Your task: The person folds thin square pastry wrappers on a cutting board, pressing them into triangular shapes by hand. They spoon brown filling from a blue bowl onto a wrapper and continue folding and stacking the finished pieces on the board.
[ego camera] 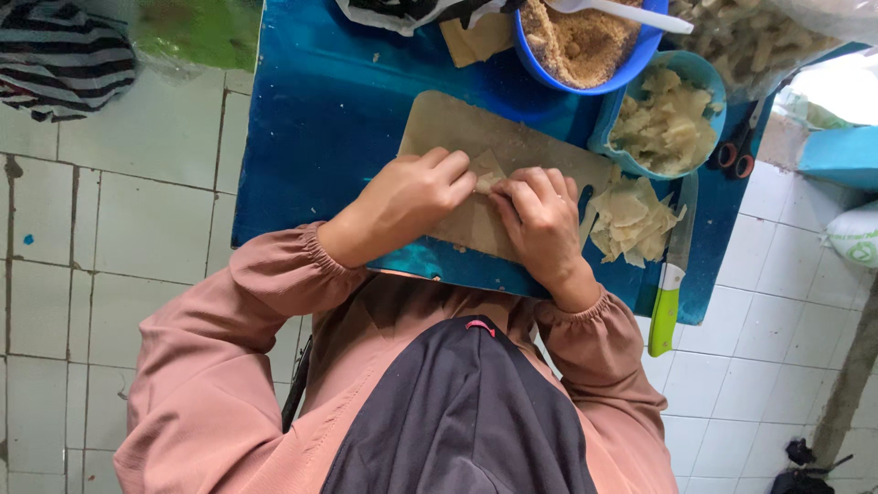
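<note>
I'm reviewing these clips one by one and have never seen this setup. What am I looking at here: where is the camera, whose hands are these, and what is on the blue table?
There is no machine: one camera worn on a person's head looks straight down. The left hand and right hand meet over a pale cutting board on a low blue table, both pinching a small folded wrapper.

Right of the board lies a heap of thin wrappers and a knife with a green handle. Further off stand a blue bowl of brown crumbly filling with a white spoon, a light blue bowl of pale pieces and scissors. The floor is white tile.
</note>
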The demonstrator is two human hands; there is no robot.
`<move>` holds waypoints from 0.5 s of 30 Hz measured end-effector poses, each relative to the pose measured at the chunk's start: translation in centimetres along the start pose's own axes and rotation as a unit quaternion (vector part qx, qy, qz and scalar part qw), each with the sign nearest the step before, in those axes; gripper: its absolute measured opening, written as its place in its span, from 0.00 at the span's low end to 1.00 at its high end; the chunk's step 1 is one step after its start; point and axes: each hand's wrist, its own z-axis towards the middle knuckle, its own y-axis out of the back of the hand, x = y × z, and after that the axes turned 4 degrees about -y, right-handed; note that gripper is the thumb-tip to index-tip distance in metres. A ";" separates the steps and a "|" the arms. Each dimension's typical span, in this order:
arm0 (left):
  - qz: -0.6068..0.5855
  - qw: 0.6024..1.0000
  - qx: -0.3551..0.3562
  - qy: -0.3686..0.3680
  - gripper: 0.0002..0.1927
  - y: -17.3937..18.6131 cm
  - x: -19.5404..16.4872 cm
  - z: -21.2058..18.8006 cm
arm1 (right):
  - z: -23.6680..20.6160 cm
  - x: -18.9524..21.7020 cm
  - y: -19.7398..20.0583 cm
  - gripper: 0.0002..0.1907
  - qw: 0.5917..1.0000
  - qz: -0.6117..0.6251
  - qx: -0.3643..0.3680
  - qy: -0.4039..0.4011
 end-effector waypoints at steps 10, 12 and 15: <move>-0.075 0.982 0.005 0.174 0.06 -2.6 1.6 3.3 | 1.6 -1.5 -0.7 0.08 0.992 0.049 0.037 -0.110; -0.086 0.982 0.003 0.168 0.05 -2.6 1.8 3.6 | 2.0 -1.5 -0.6 0.07 0.991 0.097 0.033 -0.091; -0.085 0.989 -0.009 0.125 0.06 -2.0 1.3 3.0 | 1.9 -1.0 -0.4 0.05 0.994 0.088 0.029 -0.057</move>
